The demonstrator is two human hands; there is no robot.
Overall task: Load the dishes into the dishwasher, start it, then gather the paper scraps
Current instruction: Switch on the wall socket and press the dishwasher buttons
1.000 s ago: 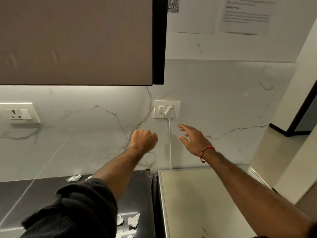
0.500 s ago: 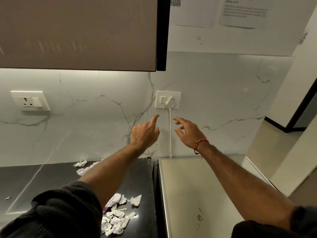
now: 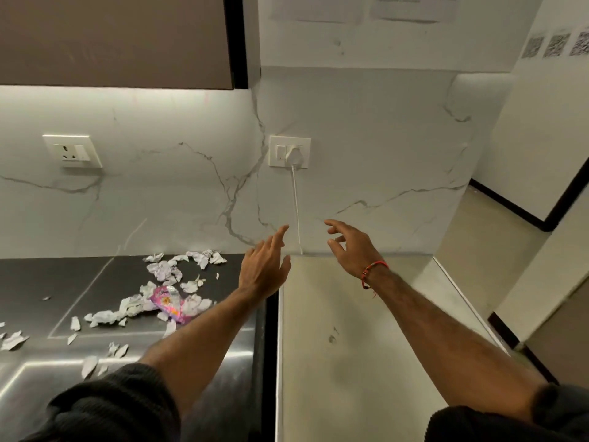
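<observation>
Several white paper scraps (image 3: 165, 269) lie scattered on the dark steel counter (image 3: 38, 282) at the left, with a pink and silver wrapper (image 3: 169, 303) among them. My left hand (image 3: 264, 269) hovers open over the counter's right end, its forefinger stretched toward the wall. My right hand (image 3: 350, 247) is open too, fingers spread, above the pale flat top of the appliance (image 3: 350, 330) beside the counter. Both hands hold nothing. A white plug (image 3: 292, 153) sits in the wall socket above them, and its cord (image 3: 297, 205) runs down behind the appliance top.
A brown wall cabinet (image 3: 114, 39) hangs over the counter. A second socket (image 3: 73, 151) is on the marble wall at left. Paper notices (image 3: 414, 8) hang high on the wall. A doorway and floor (image 3: 497, 237) open at the right.
The view has tilted down, bringing more scraps and the wrapper into sight. My left hand went from a fist to an open hand with a pointing finger. Both hands have dropped lower below the socket.
</observation>
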